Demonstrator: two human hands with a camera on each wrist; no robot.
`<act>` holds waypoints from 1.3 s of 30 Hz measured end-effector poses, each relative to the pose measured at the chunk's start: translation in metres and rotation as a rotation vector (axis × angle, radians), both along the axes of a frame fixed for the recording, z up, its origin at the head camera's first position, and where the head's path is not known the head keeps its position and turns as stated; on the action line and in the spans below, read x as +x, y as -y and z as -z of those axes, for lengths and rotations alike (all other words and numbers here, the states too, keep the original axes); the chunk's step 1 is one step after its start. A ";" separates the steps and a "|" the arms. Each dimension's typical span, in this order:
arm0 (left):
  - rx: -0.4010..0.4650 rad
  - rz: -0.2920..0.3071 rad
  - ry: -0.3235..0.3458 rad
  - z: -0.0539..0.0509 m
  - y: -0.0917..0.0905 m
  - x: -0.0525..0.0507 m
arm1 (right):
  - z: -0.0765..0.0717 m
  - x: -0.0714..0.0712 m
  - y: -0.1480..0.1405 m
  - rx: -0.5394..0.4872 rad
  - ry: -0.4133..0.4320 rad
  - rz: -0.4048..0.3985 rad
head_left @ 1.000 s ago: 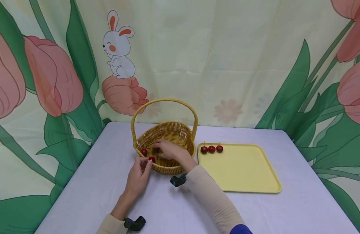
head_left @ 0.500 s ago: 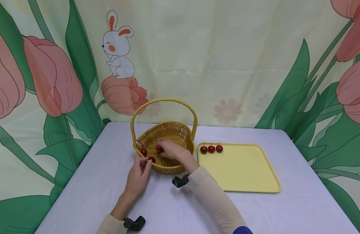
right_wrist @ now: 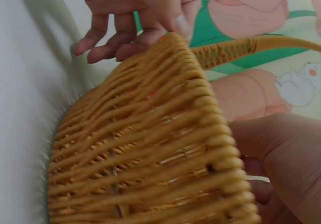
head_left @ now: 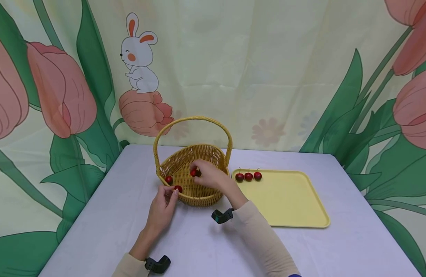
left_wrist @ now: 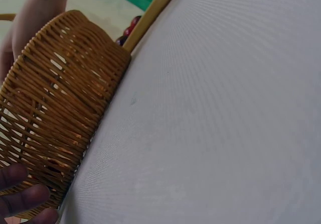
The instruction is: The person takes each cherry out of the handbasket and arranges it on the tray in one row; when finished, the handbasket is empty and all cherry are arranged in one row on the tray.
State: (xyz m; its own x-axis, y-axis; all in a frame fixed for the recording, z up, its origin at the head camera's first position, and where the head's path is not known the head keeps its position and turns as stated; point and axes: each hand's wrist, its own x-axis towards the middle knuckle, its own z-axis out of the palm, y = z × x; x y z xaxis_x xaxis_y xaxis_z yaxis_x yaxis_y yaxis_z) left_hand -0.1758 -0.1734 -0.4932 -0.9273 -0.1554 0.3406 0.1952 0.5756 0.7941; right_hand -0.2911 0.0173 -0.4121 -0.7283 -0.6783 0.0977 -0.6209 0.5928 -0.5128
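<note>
The wicker basket (head_left: 199,201) stands on the table with its handle raised. My left hand (head_left: 161,211) holds its near-left rim between thumb and forefinger; the right wrist view shows that thumb on the rim (right_wrist: 175,40) and the other fingers hanging outside. Over the basket's inside, my right hand (head_left: 212,176) pinches a red cherry (head_left: 193,172) at the fingertips. Two cherries lie inside at the left, one (head_left: 169,179) by the wall and another (head_left: 178,189) beside my left fingertips. In the right wrist view the basket wall hides the right fingertips.
Right of the basket lies a yellow tray (head_left: 289,200), close to its side. Three cherries with stems (head_left: 248,177) sit in a row at the tray's back-left corner. A curtain printed with tulips and a rabbit (head_left: 141,57) hangs behind the white-covered table.
My right hand has moved right and a little toward the back of the basket, carrying the cherry from near the basket's left side. My left hand has stayed at the rim.
</note>
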 end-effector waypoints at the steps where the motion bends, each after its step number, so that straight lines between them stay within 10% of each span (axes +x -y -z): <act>1: 0.002 0.001 -0.002 0.000 0.000 0.000 | -0.001 0.001 -0.003 -0.010 0.003 0.006; 20: -0.022 0.003 0.000 0.004 0.002 -0.001 | -0.018 0.022 -0.058 -0.188 -0.071 0.094; 39: -0.017 -0.005 0.019 0.003 0.001 0.000 | -0.004 0.023 -0.119 -0.383 -0.127 0.206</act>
State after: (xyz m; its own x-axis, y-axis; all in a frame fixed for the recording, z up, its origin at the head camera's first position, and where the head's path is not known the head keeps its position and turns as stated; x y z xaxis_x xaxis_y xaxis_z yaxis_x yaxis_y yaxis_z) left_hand -0.1760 -0.1745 -0.4961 -0.9328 -0.1546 0.3256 0.1772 0.5898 0.7879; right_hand -0.2684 0.1362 -0.4076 -0.8104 -0.4176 0.4110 -0.5820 0.4933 -0.6465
